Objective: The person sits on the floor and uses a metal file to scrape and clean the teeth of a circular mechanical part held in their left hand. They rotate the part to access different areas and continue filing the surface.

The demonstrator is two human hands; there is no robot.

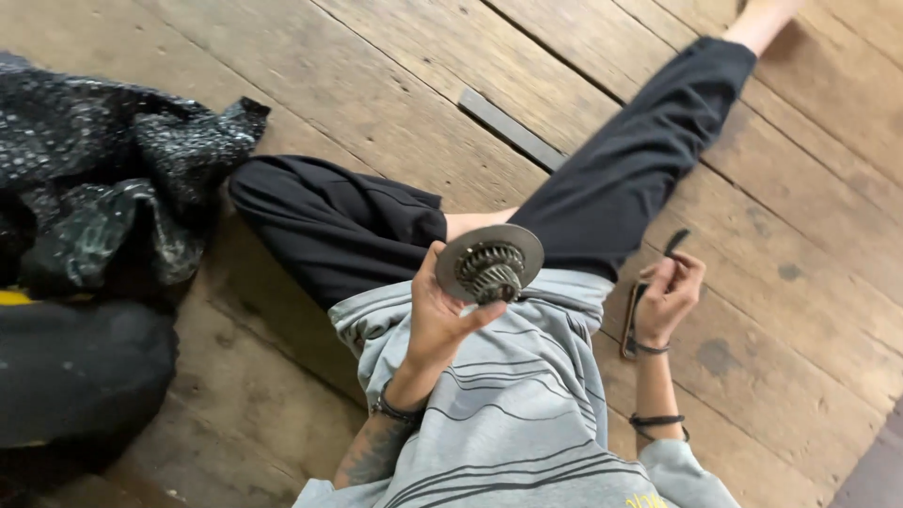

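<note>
Worn wood plank floor (pixel 376 85), daylit

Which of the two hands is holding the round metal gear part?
The left hand holds the gear part, raised over the lap. The right hand holds a dark tool near the floor.

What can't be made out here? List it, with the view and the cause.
- Head view: the palm side of the left hand is covered by the toothed metal disc part it holds.
- Head view: the thin dark tool in the right hand is too small to identify.
- Head view: the far foot is cut off by the top edge.
- Head view: the dark bundle runs past the left edge.
</note>
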